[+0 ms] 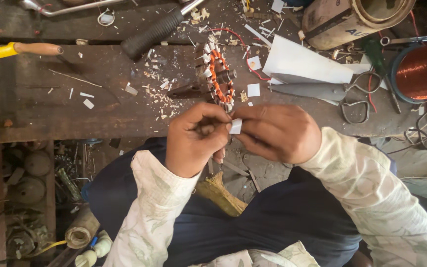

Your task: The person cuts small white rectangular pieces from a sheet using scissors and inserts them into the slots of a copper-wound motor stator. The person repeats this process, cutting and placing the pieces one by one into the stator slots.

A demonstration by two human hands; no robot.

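My left hand [193, 141] and my right hand [278, 133] meet in front of me, both pinching a small white slip of paper [235, 125] between fingertips. Just beyond the fingers, on the dark wooden bench [50, 109], lies a motor stator [217, 76] with orange winding and white paper strips stuck in its slots. The slip is held just below the stator, not touching it as far as I can tell.
Large metal shears [322, 91] lie right of the stator beside a white paper sheet [302, 62]. A spool of copper wire [418, 71] stands far right, a paper roll [352, 17] behind. A black-handled tool [154, 32] and yellow-handled tool [6, 51] lie at the back left. Paper scraps litter the bench.
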